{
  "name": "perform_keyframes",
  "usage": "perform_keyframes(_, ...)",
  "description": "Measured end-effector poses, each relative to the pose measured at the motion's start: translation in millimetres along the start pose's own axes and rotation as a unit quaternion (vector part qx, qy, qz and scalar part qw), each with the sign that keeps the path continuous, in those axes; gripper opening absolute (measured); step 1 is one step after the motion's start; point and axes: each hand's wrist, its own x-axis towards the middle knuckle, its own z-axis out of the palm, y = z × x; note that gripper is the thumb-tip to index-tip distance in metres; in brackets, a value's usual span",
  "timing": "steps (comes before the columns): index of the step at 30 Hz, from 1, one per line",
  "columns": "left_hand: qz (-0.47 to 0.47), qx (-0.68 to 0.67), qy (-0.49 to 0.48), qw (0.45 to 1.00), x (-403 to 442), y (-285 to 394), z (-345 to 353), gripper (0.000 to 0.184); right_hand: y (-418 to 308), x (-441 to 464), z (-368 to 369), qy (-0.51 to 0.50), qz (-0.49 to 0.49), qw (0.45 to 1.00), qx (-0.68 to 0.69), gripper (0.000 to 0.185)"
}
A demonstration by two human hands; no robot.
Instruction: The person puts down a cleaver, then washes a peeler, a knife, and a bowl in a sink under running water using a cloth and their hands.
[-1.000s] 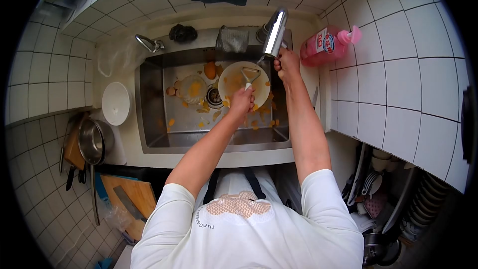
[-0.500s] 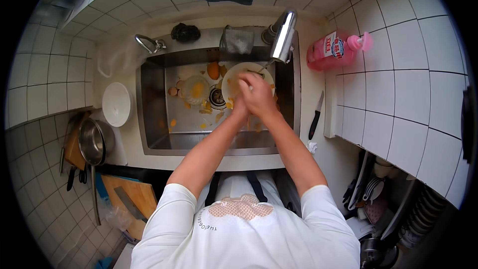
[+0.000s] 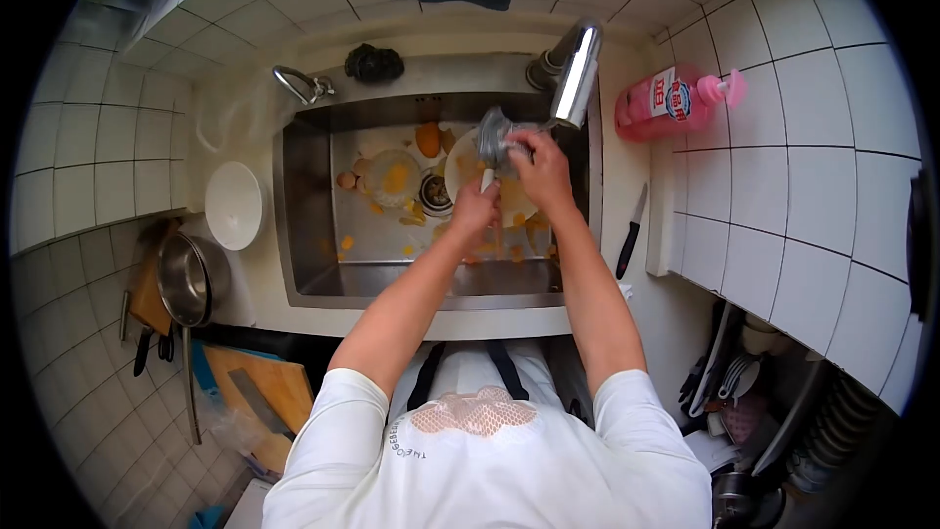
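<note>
Over the right half of the sink (image 3: pixel 323 284), my right hand (image 3: pixel 543 174) grips a bunched grey cloth (image 3: pixel 495 129). My left hand (image 3: pixel 476 211) is closed around a slim utensil with a white end (image 3: pixel 488 178); its kind is unclear. Both hands are close together above a white plate (image 3: pixel 462 162), which they partly cover. To their left lies a clear bowl (image 3: pixel 392 178) with yellow-orange matter in it. An orange-brown piece (image 3: pixel 428 140), eggshells (image 3: pixel 347 180) and peel-like scraps are scattered around the drain (image 3: pixel 435 198).
The chrome faucet (image 3: pixel 576 78) reaches over the sink's back right. On the right counter are a pink soap bottle (image 3: pixel 666 103) and a black-handled knife (image 3: pixel 628 247). At left stand a white bowl (image 3: pixel 235 206) and a metal pan (image 3: pixel 184 279). A black bundle (image 3: pixel 374 64) sits behind the sink.
The grey cloth has left the sink's back rim and is now in my right hand. My hands, clasped together before, have parted, and the white-ended utensil shows in my left hand.
</note>
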Motion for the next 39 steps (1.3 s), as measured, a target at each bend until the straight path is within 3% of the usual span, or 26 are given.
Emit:
perform_keyframes(2, 0.016, 0.031, -0.005, 0.999, 4.5, -8.6, -0.8, 0.016, 7.9, -24.2, -1.4, -0.096, 0.081, 0.991, 0.053, 0.015)
perform_keyframes(4, 0.124, 0.174, 0.024, 0.977, 13.0, -23.1, 0.2, 0.014, 21.0, -23.5, 7.7, -0.079, 0.076, 0.993, 0.045, 0.013)
perform_keyframes(6, 0.108, 0.161, 0.011, 0.981, 4.6, -22.5, 0.8, 0.013, 30.4, -17.5, 13.3, -0.022, 0.002, 0.997, -0.075, 0.014)
perform_keyframes(7, 0.092, 0.15, -0.002, 0.984, -1.4, -19.1, 0.4, 0.012, 32.9, -19.8, 10.6, -0.019, 0.006, 0.997, -0.072, 0.014)
perform_keyframes(9, 0.084, 0.133, -0.001, 0.988, -1.2, -15.9, -0.6, 0.012, 38.2, -17.8, -1.5, 0.097, 0.098, 0.99, -0.007, 0.014)
perform_keyframes(12, 0.049, 0.085, -0.02, 0.995, -8.7, -9.9, 2.3, 0.012, 39.7, -23.6, -17.1, 0.111, 0.129, 0.984, 0.061, 0.015)
perform_keyframes(13, 0.027, 0.061, -0.035, 0.997, -13.2, -4.0, 3.5, 0.013, 38.2, -22.8, -20.8, 0.105, 0.058, 0.991, 0.063, 0.014)
perform_keyframes(14, 0.026, 0.061, -0.035, 0.997, -15.8, -1.2, 4.4, 0.013, 37.4, -19.8, -20.2, 0.106, 0.058, 0.991, 0.063, 0.014)
perform_keyframes(16, 0.023, 0.096, -0.063, 0.993, -18.7, 1.2, 5.4, 0.013, 36.9, -9.0, -14.4, -0.013, -0.113, 0.993, -0.036, 0.012)
perform_keyframes(17, 0.023, 0.098, -0.064, 0.993, -19.9, 2.6, 6.4, 0.013, 36.2, -6.6, -12.7, -0.011, -0.113, 0.993, -0.036, 0.012)
perform_keyframes(19, 0.025, 0.128, -0.053, 0.99, -20.1, 3.0, 6.1, 0.013, 32.6, -1.0, -10.5, -0.153, 0.03, 0.988, 0.006, 0.012)
perform_keyframes(23, 0.069, 0.165, -0.041, 0.983, -16.7, -2.5, 0.6, 0.016, 32.1, -4.7, -9.7, -0.147, 0.049, 0.988, 0.011, 0.013)
perform_keyframes(26, 0.085, 0.228, 0.002, 0.97, -15.0, -7.1, 6.9, 0.02, 46.3, -17.1, -9.9, -0.085, 0.124, 0.989, -0.007, 0.014)
perform_keyframes(28, 0.13, 0.287, 0.001, 0.949, -18.3, -9.0, 5.1, 0.02, 54.3, -22.7, -13.5, -0.115, 0.202, 0.967, 0.102, 0.015)
perform_keyframes(31, 0.043, 0.279, -0.038, 0.959, -20.1, 2.9, -3.7, 0.018, 33.8, -11.3, -22.5, -0.146, 0.153, 0.974, 0.085, 0.017)
perform_keyframes(34, 0.051, 0.24, -0.043, 0.968, -20.4, 12.6, -5.9, 0.017, 38.8, 3.9, -10.2, -0.134, 0.073, 0.985, 0.083, 0.017)
perform_keyframes(37, 0.085, 0.294, -0.027, 0.952, -20.1, 16.9, -13.6, 0.019, 44.4, 4.7, -14.3, -0.176, 0.045, 0.982, 0.045, 0.017)
perform_keyframes(39, 0.111, 0.314, -0.019, 0.943, -21.4, 15.2, -13.4, 0.019, 44.1, -3.8, -19.4, -0.181, 0.082, 0.979, 0.035, 0.017)
